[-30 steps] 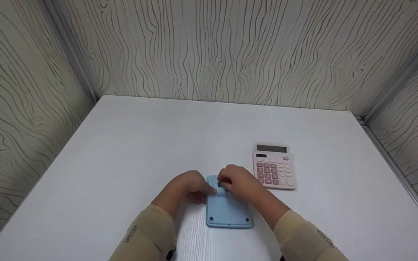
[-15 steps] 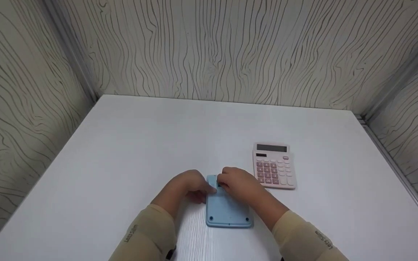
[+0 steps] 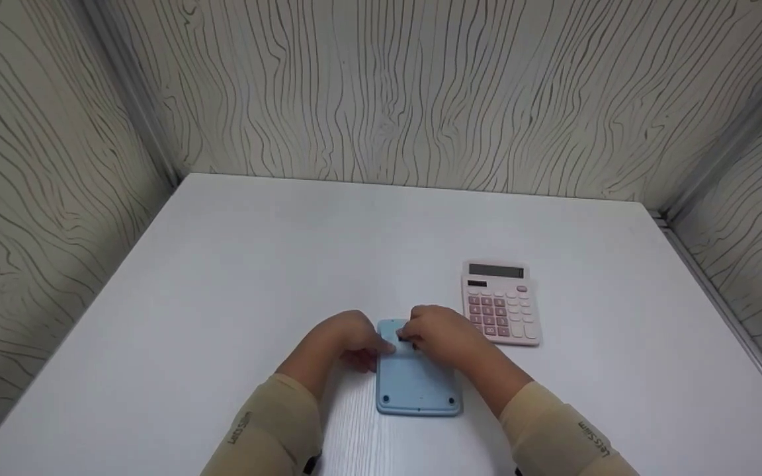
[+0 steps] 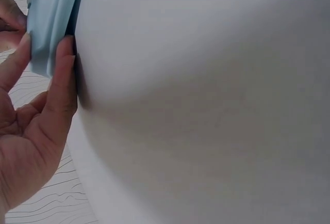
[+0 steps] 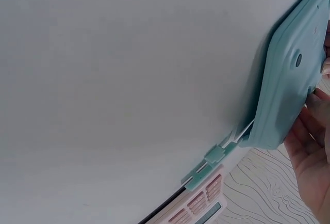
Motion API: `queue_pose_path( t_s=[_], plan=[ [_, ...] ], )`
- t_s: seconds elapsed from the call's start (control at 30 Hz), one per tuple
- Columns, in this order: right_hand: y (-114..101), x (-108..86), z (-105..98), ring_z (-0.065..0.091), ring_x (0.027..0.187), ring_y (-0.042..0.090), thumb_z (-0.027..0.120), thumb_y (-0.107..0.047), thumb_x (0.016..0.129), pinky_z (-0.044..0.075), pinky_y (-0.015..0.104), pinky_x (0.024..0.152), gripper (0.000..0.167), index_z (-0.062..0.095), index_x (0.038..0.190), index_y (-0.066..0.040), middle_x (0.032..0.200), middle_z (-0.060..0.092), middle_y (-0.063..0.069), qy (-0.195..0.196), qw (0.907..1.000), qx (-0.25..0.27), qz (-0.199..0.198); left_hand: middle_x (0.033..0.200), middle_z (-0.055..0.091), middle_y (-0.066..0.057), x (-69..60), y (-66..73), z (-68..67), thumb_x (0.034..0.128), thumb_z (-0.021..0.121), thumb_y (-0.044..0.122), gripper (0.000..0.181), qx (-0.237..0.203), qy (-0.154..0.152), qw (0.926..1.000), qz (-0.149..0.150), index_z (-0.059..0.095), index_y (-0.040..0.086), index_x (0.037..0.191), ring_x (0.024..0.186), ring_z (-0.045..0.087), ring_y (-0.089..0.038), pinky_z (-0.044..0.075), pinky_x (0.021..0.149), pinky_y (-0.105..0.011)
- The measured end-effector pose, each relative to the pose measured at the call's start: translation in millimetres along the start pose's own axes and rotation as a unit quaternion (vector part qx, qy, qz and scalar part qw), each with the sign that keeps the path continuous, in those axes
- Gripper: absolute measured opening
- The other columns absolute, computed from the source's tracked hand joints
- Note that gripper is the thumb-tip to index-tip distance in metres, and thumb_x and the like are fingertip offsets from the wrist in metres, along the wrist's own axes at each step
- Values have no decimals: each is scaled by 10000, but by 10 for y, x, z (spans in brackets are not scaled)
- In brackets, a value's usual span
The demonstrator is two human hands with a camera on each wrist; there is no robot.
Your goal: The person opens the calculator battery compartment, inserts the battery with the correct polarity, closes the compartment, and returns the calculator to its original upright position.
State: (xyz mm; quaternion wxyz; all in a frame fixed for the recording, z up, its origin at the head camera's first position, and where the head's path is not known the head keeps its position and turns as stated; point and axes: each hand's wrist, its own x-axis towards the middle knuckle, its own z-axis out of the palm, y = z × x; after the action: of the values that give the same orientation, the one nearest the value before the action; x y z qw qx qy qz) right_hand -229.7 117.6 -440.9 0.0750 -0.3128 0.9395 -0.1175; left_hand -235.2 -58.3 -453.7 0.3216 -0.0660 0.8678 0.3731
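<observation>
A light blue calculator (image 3: 415,380) lies face down with its back towards me. My left hand (image 3: 356,332) holds it by the left edge, thumb on the back and fingers along the side, as the left wrist view shows. Over a small dark opening near the top of the back, my right hand (image 3: 444,336) works with curled fingers and thumb close together. A tiny greenish bit shows by that thumb in the right wrist view; whether the fingers pinch anything is hidden. A loose blue battery cover (image 5: 215,155) lies on the table beside the calculator.
A pink calculator (image 3: 501,311) lies face up just beyond my right forearm. The white table (image 3: 275,244) reaches back to a wood-patterned wall (image 3: 381,92), with further panels at left and right.
My right hand's fingertips have shifted slightly over the opening, first down over it and now a little to the right. The left hand and both calculators stay put.
</observation>
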Motion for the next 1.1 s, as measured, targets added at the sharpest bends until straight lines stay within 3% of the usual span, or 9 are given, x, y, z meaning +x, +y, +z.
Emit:
queue_pose_path(
  t_s=[0.17, 0.33, 0.53, 0.67, 0.9, 1.1],
  plan=[
    [53, -21, 50, 456, 658, 75, 597, -212, 882, 426, 189, 582, 200, 702, 1050, -183, 745, 500, -87, 197, 9995, -3, -230, 664, 676, -72, 6, -5, -3, 773, 713, 320, 253, 62, -7, 10000, 15, 672, 71, 773, 585, 641, -177, 496, 540, -271],
    [68, -45, 87, 466, 704, 71, 553, -251, 906, 453, 195, 625, 220, 708, 1031, -157, 793, 516, -69, 296, 9990, 74, -324, 670, 678, -77, -4, -9, -3, 770, 716, 320, 258, -4, -14, 10000, -19, 670, 67, 773, 589, 641, -177, 498, 545, -271],
    [67, -59, 83, 486, 738, 83, 599, -158, 878, 473, 215, 667, 215, 688, 1073, -168, 847, 554, -52, 266, 9994, 165, -170, 680, 679, -83, -1, -1, -3, 773, 716, 298, 248, -111, -42, 9999, 19, 673, 55, 789, 607, 650, -188, 515, 576, -285],
    [66, -57, 90, 511, 797, 103, 626, -72, 840, 486, 252, 729, 312, 653, 1128, -187, 908, 589, -23, 275, 9995, 148, -105, 669, 678, -78, 5, -1, -9, 776, 715, 293, 251, -69, -63, 9999, 54, 678, 45, 786, 604, 651, -180, 517, 576, -281],
    [85, -78, 117, 558, 890, 129, 580, -167, 888, 488, 304, 797, 273, 646, 1148, -221, 955, 618, -24, 332, 9994, -78, -60, 673, 677, -80, -5, 14, -15, 776, 717, 287, 247, -76, -90, 9999, 26, 677, 44, 780, 604, 646, -179, 507, 565, -275],
    [137, -111, 84, 581, 993, 157, 549, -263, 910, 457, 353, 884, 275, 633, 1161, -189, 1032, 649, -29, 227, 9996, 103, 105, 682, 679, -84, -10, 17, -11, 774, 721, 276, 235, -172, -82, 9998, 6, 676, 44, 774, 615, 650, -185, 517, 585, -287]
  ],
)
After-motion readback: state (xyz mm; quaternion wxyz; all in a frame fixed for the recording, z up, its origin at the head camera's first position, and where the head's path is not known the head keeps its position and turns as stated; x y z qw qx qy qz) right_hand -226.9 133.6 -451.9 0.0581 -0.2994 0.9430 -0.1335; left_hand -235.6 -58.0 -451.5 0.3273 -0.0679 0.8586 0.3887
